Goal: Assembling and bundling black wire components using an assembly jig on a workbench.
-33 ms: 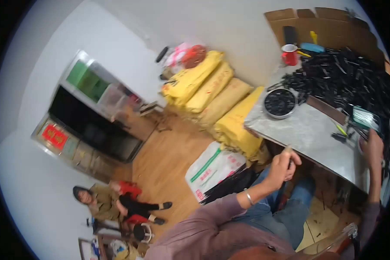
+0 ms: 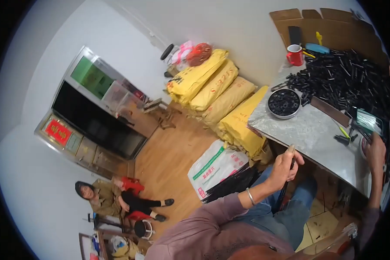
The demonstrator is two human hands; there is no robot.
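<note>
My left hand (image 2: 286, 167) is raised over my lap, in front of the table's near edge. Its fingers are curled around a thin black rod-like piece (image 2: 283, 193) that points down, and the thumb, with a tan covering on its tip, stands up. At the table's right end, my right hand (image 2: 375, 151) reaches down beside a small round dish (image 2: 363, 145), its fingertips hidden among dark parts. Close to it lie a green-and-black hand tool (image 2: 343, 133) and a clear-topped packet (image 2: 368, 119). A heap of small black parts (image 2: 342, 78) covers the table's far side.
On the grey table (image 2: 307, 125) are a round tin of black parts (image 2: 284, 104), a brown bar (image 2: 330, 112) and a red mug (image 2: 295, 55). Cardboard (image 2: 333, 28) stands behind. Yellow sacks (image 2: 201, 82) are stacked left of the table. A seated person (image 2: 104, 197) is farther left.
The whole view has shifted slightly, with the table and sacks a little farther right and sharper. Both hands keep nearly the same pose and place.
</note>
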